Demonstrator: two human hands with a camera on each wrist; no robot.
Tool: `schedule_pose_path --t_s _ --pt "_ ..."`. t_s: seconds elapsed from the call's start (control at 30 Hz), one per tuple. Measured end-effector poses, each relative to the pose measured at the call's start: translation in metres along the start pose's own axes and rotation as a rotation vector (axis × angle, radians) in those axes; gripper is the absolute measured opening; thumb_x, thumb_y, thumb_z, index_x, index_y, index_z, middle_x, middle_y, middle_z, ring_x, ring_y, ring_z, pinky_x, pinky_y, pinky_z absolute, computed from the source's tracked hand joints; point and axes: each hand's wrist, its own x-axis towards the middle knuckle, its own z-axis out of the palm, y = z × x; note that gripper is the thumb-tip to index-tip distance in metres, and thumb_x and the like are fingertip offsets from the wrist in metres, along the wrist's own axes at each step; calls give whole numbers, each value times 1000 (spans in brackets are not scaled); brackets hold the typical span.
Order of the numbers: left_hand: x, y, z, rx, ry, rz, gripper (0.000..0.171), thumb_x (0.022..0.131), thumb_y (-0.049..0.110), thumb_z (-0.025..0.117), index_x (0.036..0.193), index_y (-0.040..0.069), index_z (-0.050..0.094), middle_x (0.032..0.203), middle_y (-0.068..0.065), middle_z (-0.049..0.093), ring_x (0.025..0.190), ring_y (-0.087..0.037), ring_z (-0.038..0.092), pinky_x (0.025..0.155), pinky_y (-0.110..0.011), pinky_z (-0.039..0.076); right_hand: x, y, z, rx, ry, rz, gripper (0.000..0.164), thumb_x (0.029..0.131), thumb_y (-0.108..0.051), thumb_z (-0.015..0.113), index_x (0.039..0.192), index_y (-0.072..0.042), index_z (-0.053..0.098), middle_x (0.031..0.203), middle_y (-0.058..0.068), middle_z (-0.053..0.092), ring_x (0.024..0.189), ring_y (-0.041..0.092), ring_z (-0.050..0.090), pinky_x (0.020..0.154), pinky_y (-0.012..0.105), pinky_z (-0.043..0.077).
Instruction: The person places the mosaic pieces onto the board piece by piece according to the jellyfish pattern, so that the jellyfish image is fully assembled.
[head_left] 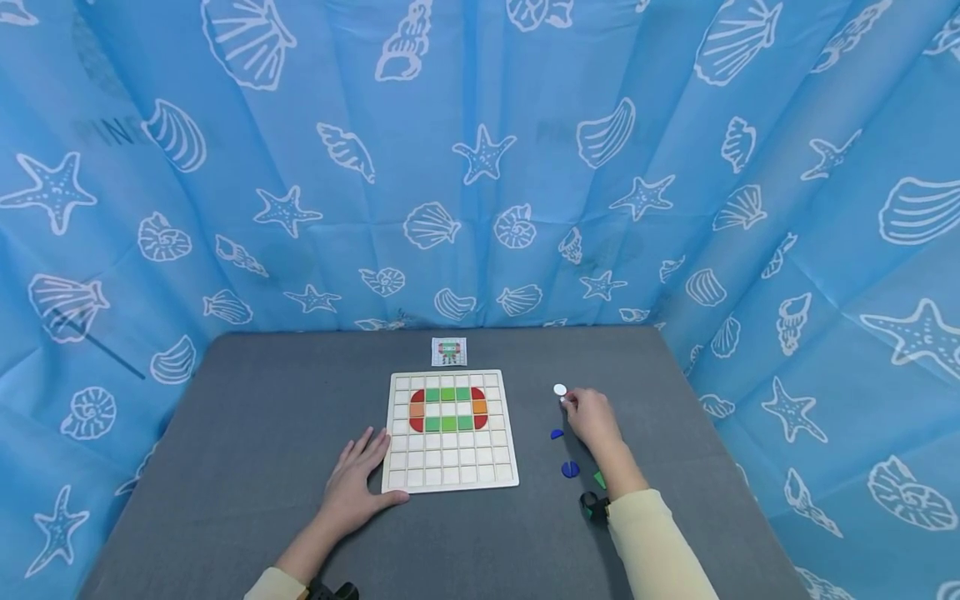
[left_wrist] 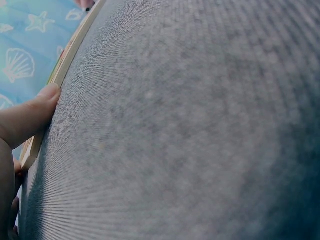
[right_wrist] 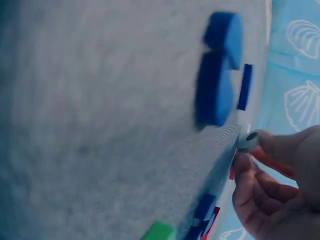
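Note:
A wooden grid board [head_left: 450, 458] lies on the grey table. Red rounded corner pieces [head_left: 416, 423], green squares [head_left: 448, 423] and orange squares [head_left: 480, 407] form a ring on its upper part. My left hand [head_left: 348, 492] lies with spread fingers along the board's left edge, its thumb [left_wrist: 35, 112] against the near edge. To the right of the board, my right hand [head_left: 596, 417] pinches a small white piece [right_wrist: 247, 142] with a dark spot between thumb and finger. Just beyond those fingertips is a white round piece [head_left: 560, 389].
A small printed pattern card [head_left: 449, 352] lies behind the board. Nearer than the right hand are two blue half-round pieces [head_left: 570, 470], another blue piece [head_left: 557, 434] and a green piece [head_left: 599, 480], beside the forearm. A blue shell-print curtain [head_left: 480, 275] hangs behind the table.

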Motion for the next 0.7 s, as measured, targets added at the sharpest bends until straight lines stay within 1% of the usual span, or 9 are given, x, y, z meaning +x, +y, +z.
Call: schedule_pose_path --t_s 0.1,0.17,0.23,0.33,0.43,0.5,0.6,0.7 --pt "0 0 1 0 0 -1 113 70 75 74 156 12 38 163 -7 35 154 -33 23 124 -55 19 -4 0 -2 71 4 17 17 99 -11 63 104 1 75 89 13 74 79 26 67 70 42 55" --pt "0 0 1 1 -1 -3 113 70 76 74 157 12 38 163 -8 35 154 -33 22 124 -56 19 -5 0 -3 117 -8 35 18 98 -11 64 104 1 75 86 11 74 75 22 67 67 39 54" --pt "-1 0 1 0 -4 -6 113 70 76 74 157 12 37 163 -8 34 154 -34 22 124 -56 19 -6 1 -4 140 -30 50 17 97 -11 65 104 1 75 86 10 74 74 20 66 65 37 54" --pt "-1 0 0 2 -6 -7 113 71 75 74 157 12 37 164 -8 34 155 -34 22 124 -56 19 -6 0 -4 137 -67 57 19 94 -13 72 107 0 75 91 9 74 79 20 66 72 39 56" --pt "-1 0 -1 -8 2 -1 112 71 73 76 157 12 38 163 -8 35 154 -34 22 124 -57 18 -4 0 -3 120 -104 37 24 89 -13 77 110 -1 75 96 10 72 86 22 67 78 43 57" --pt "0 0 -2 -10 7 4 112 71 72 76 156 11 38 163 -8 36 154 -34 23 124 -57 18 -3 0 -1 110 -122 24 26 87 -12 79 110 -1 74 98 11 71 88 22 68 81 44 57" --pt "0 1 -2 -6 7 7 112 71 72 76 156 11 38 162 -8 36 154 -34 23 124 -56 18 -2 -1 1 101 -121 14 22 87 -9 78 107 0 74 97 11 70 89 23 68 82 44 57" --pt "-1 1 -2 -3 0 2 112 70 73 76 156 11 38 163 -8 35 154 -34 23 124 -56 19 -3 -3 1 91 -116 10 19 88 -10 78 104 -1 74 95 10 70 86 22 67 80 43 57"
